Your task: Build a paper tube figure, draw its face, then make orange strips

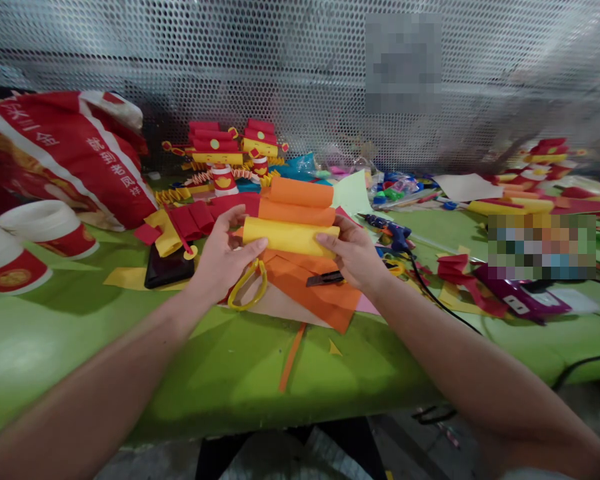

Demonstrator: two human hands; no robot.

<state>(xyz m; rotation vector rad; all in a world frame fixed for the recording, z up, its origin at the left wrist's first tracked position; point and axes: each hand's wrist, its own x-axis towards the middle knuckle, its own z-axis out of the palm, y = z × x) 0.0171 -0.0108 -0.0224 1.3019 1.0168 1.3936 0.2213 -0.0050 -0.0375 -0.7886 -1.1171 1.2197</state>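
Observation:
Between both hands I hold a paper piece made of a yellow paper roll (293, 237) below and orange paper rolls (300, 193) above. My left hand (235, 248) grips its left end, thumb in front and fingers behind. At the right end, my right hand (353, 248) pinches it the same way. Beneath lies an orange paper sheet (325, 300) on the table. A utility knife (325, 279) rests on that sheet under my right hand. Yellow-handled scissors (247, 287) show just below my left hand, their blades hidden.
Paper cups (50, 227) and a red bag (75, 153) stand at left. Finished red-and-yellow paper figures (220, 160) stand at the back. A blue glue gun (387, 229) with a black cord lies right of my hands. A black phone-like object (167, 267) lies near my left wrist.

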